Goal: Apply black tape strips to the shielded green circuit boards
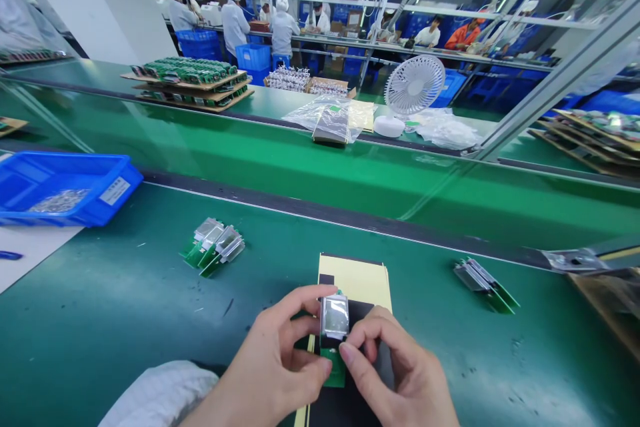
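A small green circuit board with a silver-framed display [335,317] is near the bottom middle, tilted up towards me. My left hand [280,353] grips it, fingers at the display's upper left and thumb on the green lower part. At the display's lower right corner, the thumb and forefinger of my right hand [395,363] are pinched together; whatever is between them is hidden. Beneath both hands lies a stack of cream and black sheets [355,277].
Similar boards lie in a group [214,245] at left and another [484,283] at right. A blue bin [107,190] holds small metal parts. Across the green conveyor belt [300,170] stand a white fan [415,87], plastic bags and trays of boards [190,77]. People work at the far benches.
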{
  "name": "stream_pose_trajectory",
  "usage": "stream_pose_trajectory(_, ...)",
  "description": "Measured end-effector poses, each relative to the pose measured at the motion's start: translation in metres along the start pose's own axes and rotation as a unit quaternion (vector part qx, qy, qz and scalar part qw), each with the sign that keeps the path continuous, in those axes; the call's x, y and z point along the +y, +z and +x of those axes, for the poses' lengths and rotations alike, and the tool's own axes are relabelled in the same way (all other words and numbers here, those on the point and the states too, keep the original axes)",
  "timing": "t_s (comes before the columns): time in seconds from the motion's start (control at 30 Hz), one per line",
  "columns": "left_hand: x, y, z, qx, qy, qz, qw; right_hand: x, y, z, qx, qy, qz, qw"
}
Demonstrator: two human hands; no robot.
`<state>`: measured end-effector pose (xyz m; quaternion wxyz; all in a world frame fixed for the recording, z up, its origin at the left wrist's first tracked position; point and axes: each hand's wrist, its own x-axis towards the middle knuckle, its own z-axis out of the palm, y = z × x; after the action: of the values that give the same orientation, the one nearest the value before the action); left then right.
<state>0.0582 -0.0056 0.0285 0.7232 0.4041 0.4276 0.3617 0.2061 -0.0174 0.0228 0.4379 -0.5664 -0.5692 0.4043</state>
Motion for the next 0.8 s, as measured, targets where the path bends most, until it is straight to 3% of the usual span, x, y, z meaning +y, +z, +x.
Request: stream_pose_trajectory(0.8, 0.0058, 0.0048, 0.0015, 0.038, 0.003, 0.039, 0.999, -0.0007, 0.0095, -0.0066, 0.077, -0.016, -0.068, 0.995)
